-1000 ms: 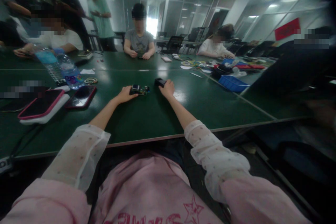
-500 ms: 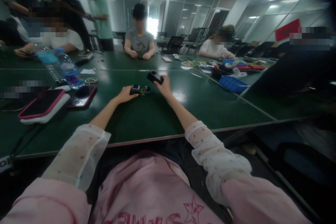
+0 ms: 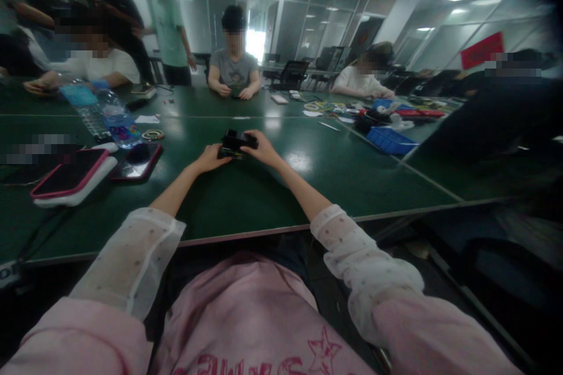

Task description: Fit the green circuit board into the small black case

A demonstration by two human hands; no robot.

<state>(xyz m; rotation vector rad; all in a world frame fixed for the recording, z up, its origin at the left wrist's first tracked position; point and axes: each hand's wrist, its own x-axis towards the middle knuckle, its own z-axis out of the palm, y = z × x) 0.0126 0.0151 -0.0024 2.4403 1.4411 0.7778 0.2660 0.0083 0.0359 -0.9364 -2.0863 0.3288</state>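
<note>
My left hand (image 3: 212, 157) rests on the green table (image 3: 246, 187) and grips the near end of a small circuit board (image 3: 232, 154), most of which is hidden. My right hand (image 3: 263, 150) holds a small black box-like part (image 3: 237, 140) directly over that board, touching or nearly touching it. Both arms reach forward from pink sleeves with sheer cuffs.
To my left lie a pink-edged tablet (image 3: 70, 179), a phone (image 3: 137, 162) and a water bottle (image 3: 115, 118). A blue tray (image 3: 389, 139) and mixed parts sit at the right. Several other people sit or stand around the far side of the table.
My right hand lifted the black part from the table to the right of the board and carried it left, over the board. My left hand stayed on the board.
</note>
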